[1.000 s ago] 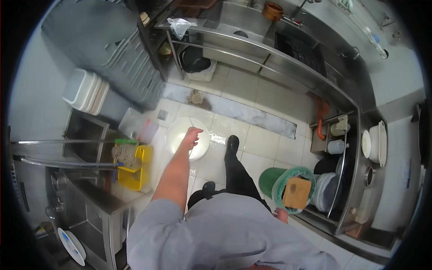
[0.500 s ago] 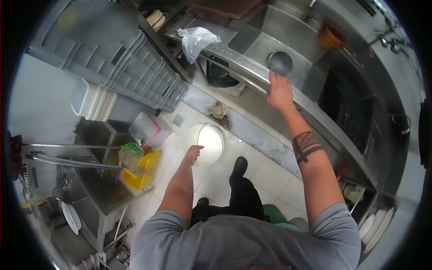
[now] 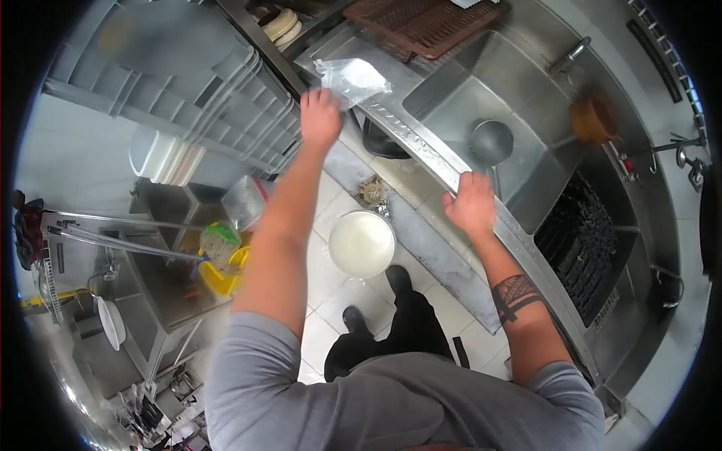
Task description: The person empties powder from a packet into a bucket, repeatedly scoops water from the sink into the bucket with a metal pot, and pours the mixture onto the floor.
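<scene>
I've got the left hand [image 3: 322, 119] up at the clear plastic bag [image 3: 355, 80], fingers curled and blurry at its near edge; contact likely, grip can't tell. Right hand [image 3: 472, 204]: fingers part-bent over the sink rim [image 3: 440, 161], right beside the handle of the round metal pan [image 3: 492, 143]; can't tell if it has any hold on that.

Progress, my read: bag not taken off the steel surface [image 3: 406, 75], pan not lifted out, lying in the sink [image 3: 530, 161]. Both outstanding; nothing I'd mark finished.

Further out: white bucket [image 3: 342, 259] already set on the floor near the drain strainer [image 3: 372, 189], neither hand on it, contents unclear. Brown pot [image 3: 594, 119] at the sink's far side, untouched.
</scene>
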{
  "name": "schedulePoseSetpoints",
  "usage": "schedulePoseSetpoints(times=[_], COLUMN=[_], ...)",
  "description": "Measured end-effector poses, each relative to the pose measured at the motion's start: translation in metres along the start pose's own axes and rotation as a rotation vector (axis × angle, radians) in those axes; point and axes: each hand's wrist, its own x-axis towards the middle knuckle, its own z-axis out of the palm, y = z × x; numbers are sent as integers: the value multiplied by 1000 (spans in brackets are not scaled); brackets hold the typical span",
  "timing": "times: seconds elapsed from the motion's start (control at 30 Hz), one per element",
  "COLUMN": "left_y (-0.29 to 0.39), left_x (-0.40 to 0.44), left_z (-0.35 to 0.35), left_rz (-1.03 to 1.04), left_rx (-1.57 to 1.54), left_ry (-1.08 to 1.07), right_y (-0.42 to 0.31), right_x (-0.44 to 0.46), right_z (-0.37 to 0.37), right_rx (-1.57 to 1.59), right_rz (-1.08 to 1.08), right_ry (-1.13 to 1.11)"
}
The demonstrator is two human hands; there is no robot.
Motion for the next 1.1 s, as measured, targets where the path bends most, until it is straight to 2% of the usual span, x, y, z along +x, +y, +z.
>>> schedulePoseSetpoints(times=[0.03, 0.1, 0.17, 0.27, 0.33, 0.4, 0.47, 0.53, 0.57, 0.63, 0.67, 0.73, 0.77, 0.83, 0.93, 0.97, 1.0, 1.03, 1.1], left_y=[-5, -4, -4, 14, 39, 47, 57, 61, 61, 59, 56, 47, 47, 36, 11, 3, 5, 10, 0], left_x=[15, 45, 71, 96, 98, 89, 73, 48, 32, -3, -24, -72, -99, -146, -229, -257, -283, -306, -369], left_z=[-1, -23, -51, -117, -175, -209, -243, -265, -270, -273, -268, -246, -237, -201, -119, -86, -68, -49, 26], left_rz=[78, 122, 241, 310, 306, 329, 383, 437, 432, 391, 385, 331, 232, 145, 7, -36, -78, -368, -407], left_rx=[76, 106, 112, 253, 331, 248, 149, 37, 31, 7, 0, -244, -234, -265, -331, -364, -399, -621, -755], left_ry=[-148, 36, 103, 12, 7, 49, 77, 57, 54, -44, -55, -94, -137, -211, -334, -366, -400, -570, -581], right_y=[0, -1, -1, 3, 5, -22, -73, -109, -112, -118, -114, -105, -107, -111, -104, -100, -94, -85, -77], right_x=[-1, -2, -4, -9, -11, -15, -27, -34, -34, -39, -47, -57, -69, -94, -123, -129, -135, -140, -153], right_z=[1, 0, -3, -1, 8, 24, 10, 5, 6, 14, 19, 56, 74, 115, 178, 205, 229, 250, 279], right_rx=[18, 19, 25, 64, 205, 705, 1205, 1532, 1527, 2122, 2318, 2354, 2344, 2128, 1913, 1849, 1834, 1722, 1594], right_rz=[-6, -6, 0, -26, -299, -272, -188, 19, 23, 178, 138, 153, 175, 194, 338, 319, 361, 331, 333], right_ry=[2, 4, 3, 2, 471, 407, 121, -1, -7, -191, -285, -477, -487, -376, -385, -319, -348, -327, -333])
